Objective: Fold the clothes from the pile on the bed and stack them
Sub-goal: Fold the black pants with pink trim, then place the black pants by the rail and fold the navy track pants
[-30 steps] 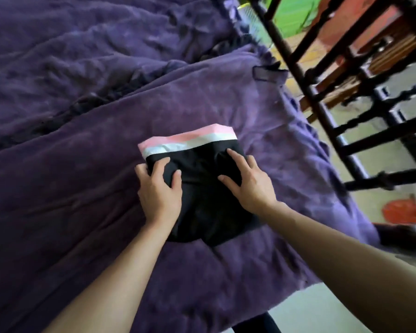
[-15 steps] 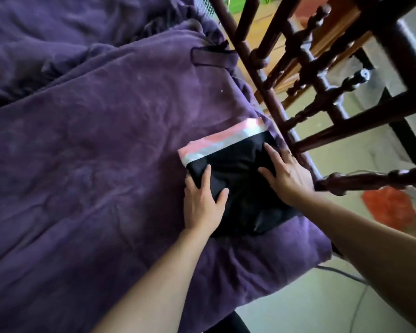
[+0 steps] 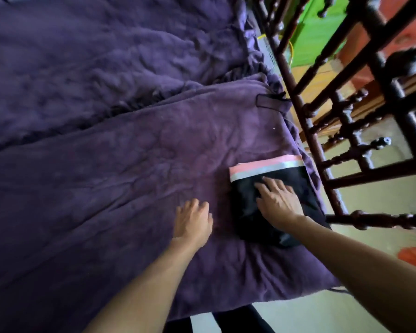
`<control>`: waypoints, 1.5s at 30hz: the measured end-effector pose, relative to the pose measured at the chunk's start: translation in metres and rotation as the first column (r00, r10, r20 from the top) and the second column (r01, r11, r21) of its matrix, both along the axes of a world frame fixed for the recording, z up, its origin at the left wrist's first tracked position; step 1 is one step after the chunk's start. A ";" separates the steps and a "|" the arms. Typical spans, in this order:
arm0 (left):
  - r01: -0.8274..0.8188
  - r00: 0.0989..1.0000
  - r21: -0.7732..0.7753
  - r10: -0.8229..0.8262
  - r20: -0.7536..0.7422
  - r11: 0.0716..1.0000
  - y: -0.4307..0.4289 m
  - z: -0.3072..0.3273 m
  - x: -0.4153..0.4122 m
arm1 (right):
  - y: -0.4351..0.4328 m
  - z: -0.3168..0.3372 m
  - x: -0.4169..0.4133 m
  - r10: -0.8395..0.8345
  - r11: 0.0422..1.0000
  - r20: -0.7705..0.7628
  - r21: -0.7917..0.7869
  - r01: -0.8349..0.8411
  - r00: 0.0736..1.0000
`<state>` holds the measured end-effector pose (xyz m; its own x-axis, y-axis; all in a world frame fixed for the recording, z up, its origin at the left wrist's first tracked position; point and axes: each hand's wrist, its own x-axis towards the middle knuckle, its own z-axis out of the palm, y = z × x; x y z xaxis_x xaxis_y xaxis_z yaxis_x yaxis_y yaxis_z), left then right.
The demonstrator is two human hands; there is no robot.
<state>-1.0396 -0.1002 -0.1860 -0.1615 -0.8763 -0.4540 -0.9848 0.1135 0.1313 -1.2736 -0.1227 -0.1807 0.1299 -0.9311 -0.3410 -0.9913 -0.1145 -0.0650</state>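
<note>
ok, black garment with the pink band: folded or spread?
Folded. The black garment lies as a compact rectangle on the purple blanket, right hand flat on it.

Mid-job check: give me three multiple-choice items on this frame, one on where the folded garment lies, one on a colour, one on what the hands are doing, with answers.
1. Where does the folded black garment lie?
A. Mid-bed.
B. At the right edge of the purple blanket, beside the wooden railing.
C. On the floor.

2. What colour is the stripe along its far edge?
A. Green.
B. Yellow.
C. Pink.

3. Which hand rests on it?
A. Right only.
B. Left only.
C. Both.

Answers:
1 B, the garment sits close by the railing.
2 C, a pink stripe runs above a pale one.
3 A, the right hand lies flat on it, while the left hand is off it, over the blanket.
</note>
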 end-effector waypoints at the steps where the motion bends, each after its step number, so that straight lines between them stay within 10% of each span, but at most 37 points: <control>1: -0.033 0.999 0.010 0.033 0.008 0.999 0.007 0.012 0.023 | -0.001 0.011 0.022 0.054 0.998 0.023 0.019 -0.054 0.998; 10: -0.455 0.890 -0.148 0.454 -0.048 0.878 0.111 0.107 0.239 | 0.024 0.099 0.237 0.417 0.909 0.176 -0.075 -0.410 0.892; 29: -0.785 0.594 -0.253 0.803 -0.049 0.565 0.391 0.220 0.652 | 0.189 0.185 0.713 0.821 0.571 0.169 -0.238 -0.786 0.546; 45: -0.771 0.593 -0.316 0.804 -0.044 0.552 0.347 0.223 0.937 | 0.131 0.157 1.017 0.719 0.685 0.244 -0.090 -0.723 0.651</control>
